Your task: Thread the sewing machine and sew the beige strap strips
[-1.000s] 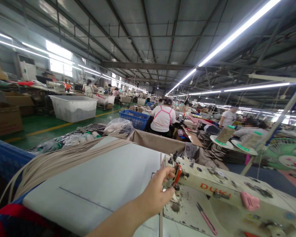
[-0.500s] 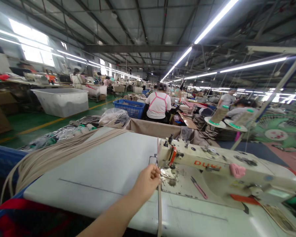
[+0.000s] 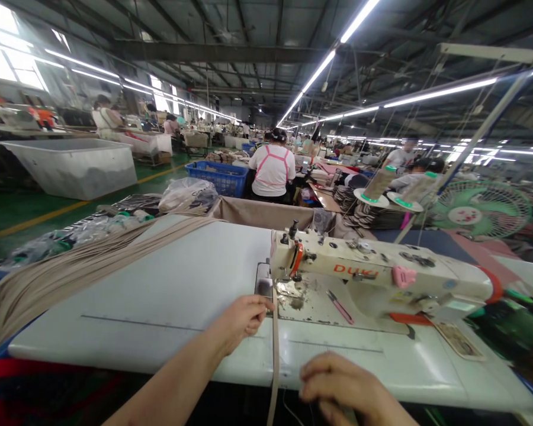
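Since the earlier frames the left hand (image 3: 242,316) has dropped from the machine head to the near edge of the bed, and the right hand (image 3: 337,384) has come into view at the bottom. The view has also tipped down, so more table shows. Beige strap (image 3: 274,346): narrow, runs straight from the needle area toward the person and hangs off the table's front edge. Left hand's fingertips are drawn together on the strap's upper end, just short of the presser foot, thumb and forefinger pinching it. Right hand sits at the front edge of the table (image 3: 160,296), just right of the strap and apart from it. Its knuckles are up and its fingers curl downward; cannot tell whether it grips anything. Cream sewing machine (image 3: 368,275) lies across the table to the right, with orange lettering on its arm. Pink-handled snips (image 3: 340,306) lie on its bed and a pink clip (image 3: 403,276) sits on top. A thick bundle of beige straps (image 3: 71,266) is draped over the table's far left corner. Two thread cones (image 3: 377,183) stand on a rack behind the machine, with a green fan (image 3: 479,210) beyond them. A co-worker in a white shirt (image 3: 273,171) sits back-turned further off, beside a blue basket (image 3: 224,177). A white bin (image 3: 71,168) stands on the green floor at left.
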A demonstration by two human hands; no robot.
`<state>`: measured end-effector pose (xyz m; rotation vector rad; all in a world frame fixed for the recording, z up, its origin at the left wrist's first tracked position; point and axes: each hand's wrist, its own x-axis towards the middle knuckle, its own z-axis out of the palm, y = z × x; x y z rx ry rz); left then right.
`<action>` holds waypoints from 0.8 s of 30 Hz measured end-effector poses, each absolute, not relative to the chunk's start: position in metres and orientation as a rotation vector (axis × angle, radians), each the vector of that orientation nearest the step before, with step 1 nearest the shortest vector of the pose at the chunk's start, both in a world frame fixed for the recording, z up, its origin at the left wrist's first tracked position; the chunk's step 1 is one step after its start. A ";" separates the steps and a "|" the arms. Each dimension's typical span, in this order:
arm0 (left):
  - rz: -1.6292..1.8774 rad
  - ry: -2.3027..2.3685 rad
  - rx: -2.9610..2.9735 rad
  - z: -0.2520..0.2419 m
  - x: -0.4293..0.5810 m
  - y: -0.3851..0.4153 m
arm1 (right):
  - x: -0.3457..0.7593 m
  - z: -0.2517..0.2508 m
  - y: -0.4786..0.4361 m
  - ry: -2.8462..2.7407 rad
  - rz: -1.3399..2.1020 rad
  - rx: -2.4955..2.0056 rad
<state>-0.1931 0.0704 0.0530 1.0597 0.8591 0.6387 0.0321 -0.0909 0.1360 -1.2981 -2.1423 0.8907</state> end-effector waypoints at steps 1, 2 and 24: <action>0.657 0.904 1.113 0.049 -0.195 0.073 | 0.041 0.123 -0.078 -2.024 0.789 -1.452; 0.687 0.935 1.156 0.045 -0.198 0.074 | 0.052 0.108 -0.065 -1.898 0.619 -1.594; 0.825 0.888 1.550 0.034 -0.225 0.065 | 0.049 0.058 0.033 -1.886 0.155 -2.351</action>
